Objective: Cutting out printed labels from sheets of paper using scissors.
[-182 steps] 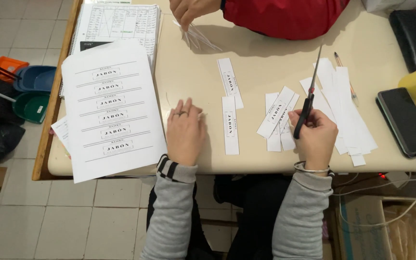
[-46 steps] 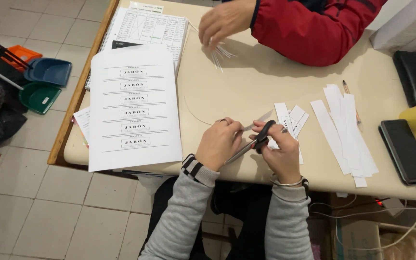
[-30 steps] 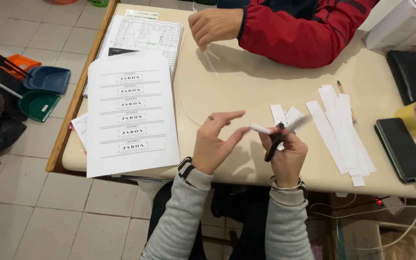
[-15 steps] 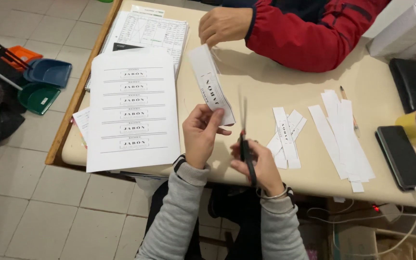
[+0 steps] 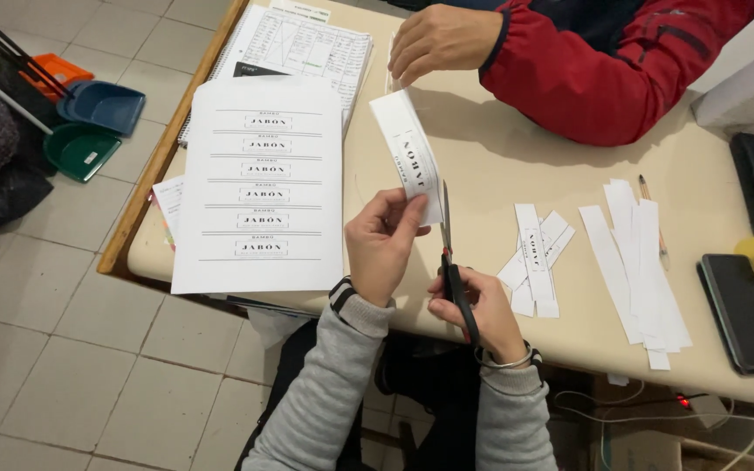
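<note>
Head view: left hand (image 5: pixel 381 249) fingers pinch paper strip (image 5: pixel 407 157) upright; right hand (image 5: pixel 473 310) grips scissors (image 5: pixel 451 266), blades at strip's edge. Keep strip taut, cut along border.

The person wears a light grey knitted top with long sleeves that reach the wrists and end in ribbed cuffs. At the wrist of the left hand (image 5: pixel 383 247), a dark band with white stripes or marks shows just past the cuff, at about 7 o'clock from the hand. At the wrist of the right hand (image 5: pixel 480 307), a thin silver-coloured bangle circles the arm, at about 5 o'clock from the hand. Dark trousers show below the sleeves.
</note>
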